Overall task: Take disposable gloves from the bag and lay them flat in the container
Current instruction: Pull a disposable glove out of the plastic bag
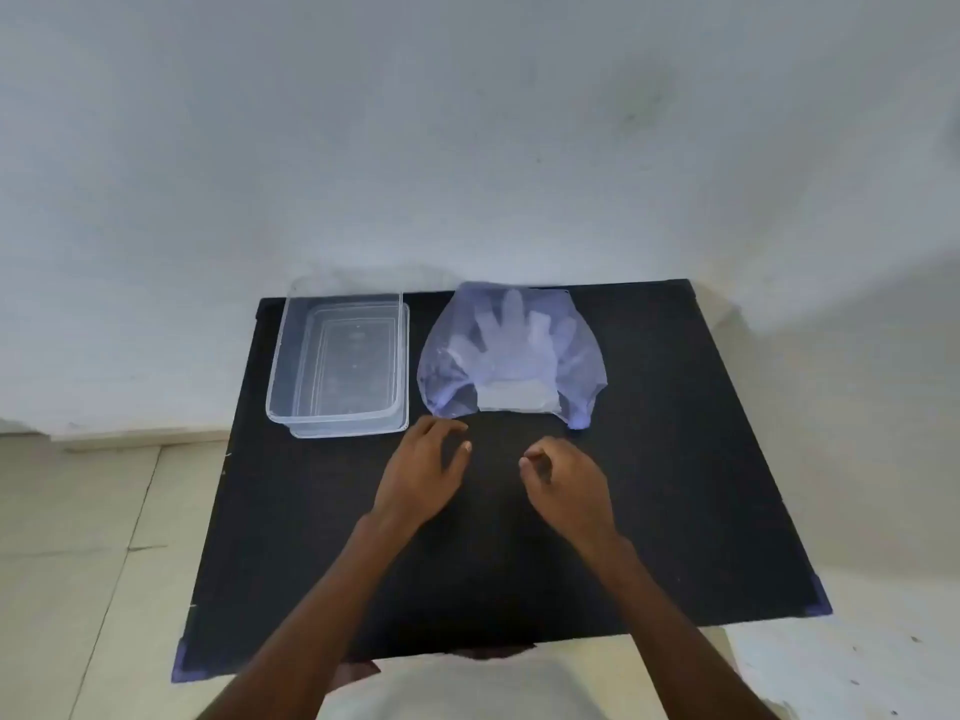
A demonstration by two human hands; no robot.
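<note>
Trouble, if it comes, will likely start at the bag [511,350], a thin bluish film lying just right of frame centre with its mouth toward the person. Inside it the gloves [511,332] show as a pale stack, fingers pointing to the top of the frame and cuffs at the opening. Film this light could lift or slide along with the gloves if only one hand pulls, so the whole bag might drag across the counter. Thin gloves also tend to cling together; several could come out at once, or one could fold on itself and land crumpled, not flat.

The container [337,363], clear plastic and apparently bare inside, sits left of centre, close beside the bag but not touching it. Its clear walls are hard to read, and a glove could catch on the rim.

Both hands hover low in the middle of the frame, holding nothing: the left hand [423,472] has loosely spread fingers near the bag's lower left corner, the right hand [566,480] has fingers curled.

The counter [675,485] is a dark matte board with purple tape at its lower corners. Behind it rises a plain pale wall; light floor tiles fill the lower left.
</note>
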